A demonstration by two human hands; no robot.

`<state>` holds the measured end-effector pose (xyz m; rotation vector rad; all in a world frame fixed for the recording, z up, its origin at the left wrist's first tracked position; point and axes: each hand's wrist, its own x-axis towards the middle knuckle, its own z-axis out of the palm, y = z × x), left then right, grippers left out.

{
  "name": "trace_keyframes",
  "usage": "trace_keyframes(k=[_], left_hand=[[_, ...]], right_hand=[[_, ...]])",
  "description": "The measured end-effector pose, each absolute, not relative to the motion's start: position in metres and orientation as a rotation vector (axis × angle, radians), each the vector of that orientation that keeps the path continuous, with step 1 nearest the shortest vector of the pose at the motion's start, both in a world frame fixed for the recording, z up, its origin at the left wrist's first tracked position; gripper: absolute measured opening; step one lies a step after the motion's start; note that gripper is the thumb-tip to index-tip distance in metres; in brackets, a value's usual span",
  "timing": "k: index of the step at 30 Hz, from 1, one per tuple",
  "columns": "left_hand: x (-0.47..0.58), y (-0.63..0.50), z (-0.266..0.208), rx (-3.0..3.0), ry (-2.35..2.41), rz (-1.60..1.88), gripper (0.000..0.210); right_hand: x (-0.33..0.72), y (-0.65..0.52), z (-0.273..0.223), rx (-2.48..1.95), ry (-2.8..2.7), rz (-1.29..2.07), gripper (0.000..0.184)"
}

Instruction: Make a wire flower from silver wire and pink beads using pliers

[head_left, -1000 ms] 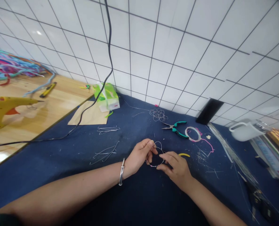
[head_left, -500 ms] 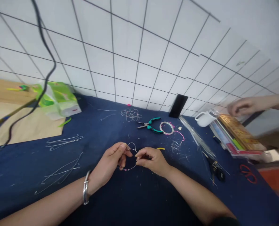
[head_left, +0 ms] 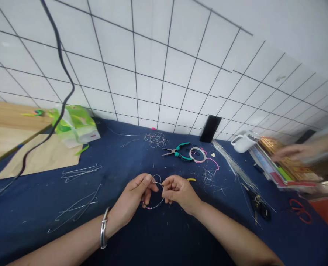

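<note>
Between my hands is a thin wire loop (head_left: 158, 204) with small pink beads along its lower edge. My left hand (head_left: 137, 194) pinches its left side with thumb and fingers. On the opposite side my right hand (head_left: 180, 193) has its fingertips closed on the same wire. Above them on the blue cloth lie needle-nose pliers (head_left: 176, 150) with teal handles, beside a coil of wire (head_left: 197, 155) with pink string. A flower-shaped wire piece (head_left: 156, 139) rests further back. Part of the loop is hidden by my fingers.
Bent wires (head_left: 80, 207) lie at left near a green bag (head_left: 75, 125). At right are a phone-like black slab (head_left: 210, 128), a bundle of straight wires (head_left: 232, 160), a white mug (head_left: 242, 142), books (head_left: 271, 164) and red-handled scissors (head_left: 300, 211). Another person's hand (head_left: 293, 152) is over the books.
The view has tilted slightly, so everything sits a little lower. Both my hands keep hold of the wire loop. The other person's hand has come down toward the books.
</note>
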<state>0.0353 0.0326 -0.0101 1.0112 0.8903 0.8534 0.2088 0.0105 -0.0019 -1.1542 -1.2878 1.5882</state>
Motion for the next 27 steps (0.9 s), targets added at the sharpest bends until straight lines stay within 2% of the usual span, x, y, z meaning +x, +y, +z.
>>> trace_keyframes(k=[27], left_hand=[[0.0346,0.0350,-0.0131,1.044,0.899,0.802,0.025]], right_hand=[[0.2074,0.0118,-0.0099,-1.236,-1.228,1.560,0.025]])
